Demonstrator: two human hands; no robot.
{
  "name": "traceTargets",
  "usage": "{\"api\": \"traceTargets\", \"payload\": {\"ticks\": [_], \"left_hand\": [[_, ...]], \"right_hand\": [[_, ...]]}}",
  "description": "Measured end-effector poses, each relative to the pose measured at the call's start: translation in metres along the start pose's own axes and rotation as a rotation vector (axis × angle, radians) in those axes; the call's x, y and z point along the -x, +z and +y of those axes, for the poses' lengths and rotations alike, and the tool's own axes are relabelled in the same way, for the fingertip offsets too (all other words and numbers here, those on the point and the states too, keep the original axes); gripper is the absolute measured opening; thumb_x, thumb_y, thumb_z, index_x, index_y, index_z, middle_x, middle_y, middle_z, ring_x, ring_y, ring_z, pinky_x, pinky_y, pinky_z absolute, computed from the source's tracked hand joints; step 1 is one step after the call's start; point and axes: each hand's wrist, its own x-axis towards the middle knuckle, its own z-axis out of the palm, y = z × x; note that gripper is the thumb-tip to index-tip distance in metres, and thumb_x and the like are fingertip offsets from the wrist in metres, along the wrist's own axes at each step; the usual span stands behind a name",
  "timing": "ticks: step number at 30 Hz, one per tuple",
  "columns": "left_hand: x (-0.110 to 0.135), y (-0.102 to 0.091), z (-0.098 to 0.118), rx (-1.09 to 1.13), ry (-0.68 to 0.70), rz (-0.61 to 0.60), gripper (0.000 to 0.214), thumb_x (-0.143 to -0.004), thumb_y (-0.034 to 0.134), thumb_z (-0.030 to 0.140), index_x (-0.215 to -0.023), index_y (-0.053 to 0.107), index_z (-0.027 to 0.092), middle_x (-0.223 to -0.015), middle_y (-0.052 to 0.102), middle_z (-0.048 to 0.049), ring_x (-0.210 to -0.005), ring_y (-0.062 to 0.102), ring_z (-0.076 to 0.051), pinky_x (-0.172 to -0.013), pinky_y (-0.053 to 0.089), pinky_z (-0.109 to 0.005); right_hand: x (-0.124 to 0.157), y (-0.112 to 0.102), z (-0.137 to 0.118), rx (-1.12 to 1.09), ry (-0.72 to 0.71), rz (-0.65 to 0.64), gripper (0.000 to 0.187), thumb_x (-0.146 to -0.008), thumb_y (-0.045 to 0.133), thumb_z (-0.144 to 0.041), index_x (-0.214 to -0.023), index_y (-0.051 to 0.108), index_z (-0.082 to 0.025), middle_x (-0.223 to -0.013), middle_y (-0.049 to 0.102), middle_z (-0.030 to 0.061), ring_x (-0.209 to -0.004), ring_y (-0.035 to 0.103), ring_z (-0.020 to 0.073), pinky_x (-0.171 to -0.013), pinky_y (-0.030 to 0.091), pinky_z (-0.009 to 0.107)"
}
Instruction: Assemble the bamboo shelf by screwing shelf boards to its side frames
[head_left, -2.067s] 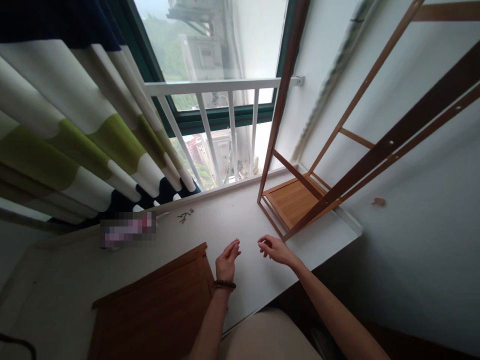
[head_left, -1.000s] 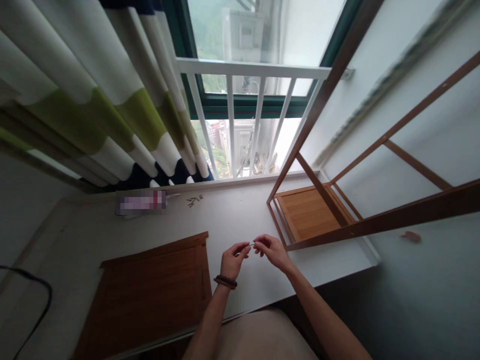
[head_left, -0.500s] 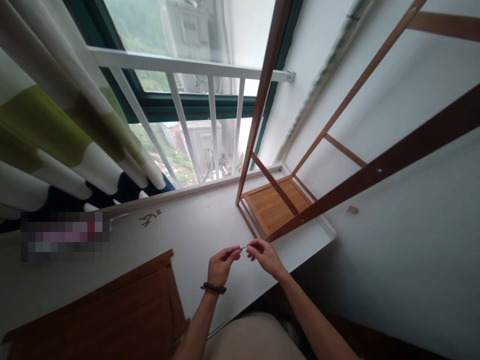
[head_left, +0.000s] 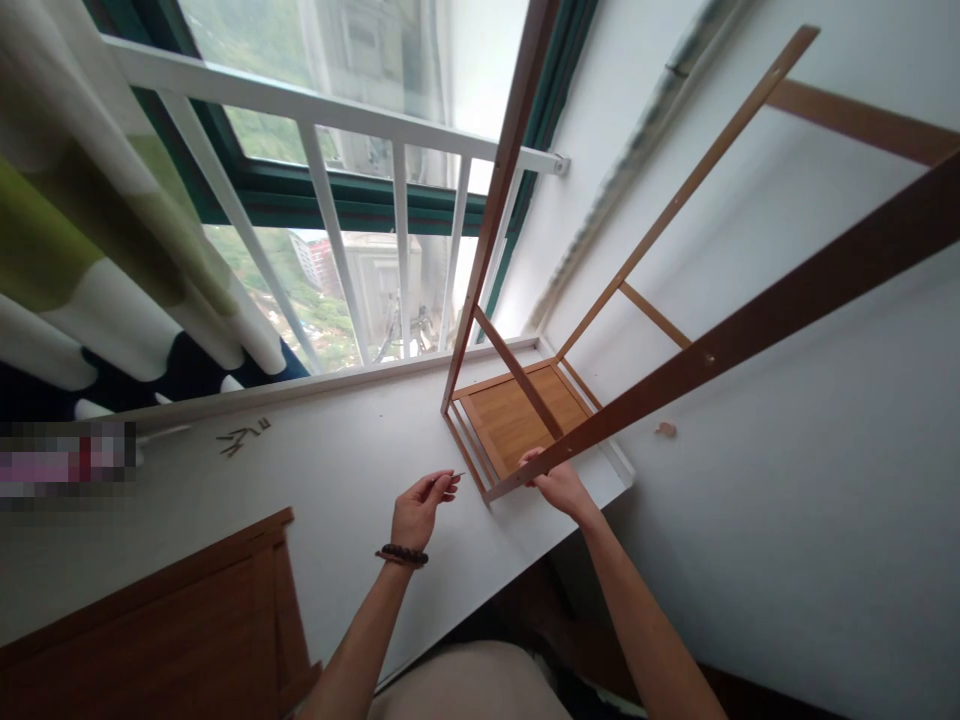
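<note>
My left hand (head_left: pixel 417 510), with a dark bead bracelet at the wrist, pinches a small thin screw (head_left: pixel 455 477) between its fingertips above the white sill (head_left: pixel 352 470). My right hand (head_left: pixel 556 484) grips the near leg of a tall wooden shelf frame (head_left: pixel 645 400) close to its foot. The frame stands on the sill's right end, with a wooden shelf board (head_left: pixel 517 415) set low in it.
A brown wooden panel (head_left: pixel 165 630) lies flat at the lower left. Several small screws (head_left: pixel 241 438) lie near the window rail. White window bars (head_left: pixel 337 220) and a striped curtain (head_left: pixel 90 230) stand behind. A white wall (head_left: pixel 787 480) closes the right side.
My right hand left the screw it shared with the left and moved right onto the frame's leg. The left hand keeps the screw. The view swung right.
</note>
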Motion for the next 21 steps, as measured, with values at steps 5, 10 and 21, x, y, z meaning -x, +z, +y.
{"api": "traceTargets", "payload": {"ticks": [5, 10, 21], "left_hand": [[-0.025, 0.003, 0.013, -0.046, 0.031, 0.052, 0.039, -0.066, 0.063, 0.045, -0.082, 0.066, 0.01, -0.077, 0.07, -0.0102, -0.063, 0.061, -0.015, -0.058, 0.052, -0.028], [-0.052, -0.001, 0.018, -0.083, 0.06, 0.166, 0.04, -0.064, 0.063, 0.047, -0.08, 0.065, 0.011, -0.076, 0.069, -0.0097, -0.061, 0.059, -0.014, -0.056, 0.05, -0.026], [-0.097, 0.0, 0.01, -0.036, 0.092, 0.296, 0.037, -0.066, 0.062, 0.046, -0.08, 0.065, 0.012, -0.073, 0.068, -0.0084, -0.059, 0.058, -0.013, -0.055, 0.048, -0.025]], "right_hand": [[-0.057, 0.009, -0.025, 0.157, -0.188, 0.048, 0.029, -0.078, 0.045, -0.043, -0.072, 0.055, -0.017, -0.06, 0.053, -0.0001, -0.057, 0.049, 0.012, -0.056, 0.041, 0.024], [-0.112, 0.028, -0.039, 0.359, -0.394, 0.009, 0.036, -0.076, 0.048, -0.049, -0.093, 0.056, -0.018, -0.092, 0.058, 0.0068, -0.088, 0.053, 0.0183, -0.078, 0.043, 0.031], [-0.182, 0.054, -0.031, 0.828, -0.618, -0.254, 0.052, -0.075, 0.044, -0.061, -0.106, 0.052, -0.02, -0.094, 0.054, 0.0077, -0.105, 0.045, 0.0237, -0.103, 0.014, 0.044]]}}
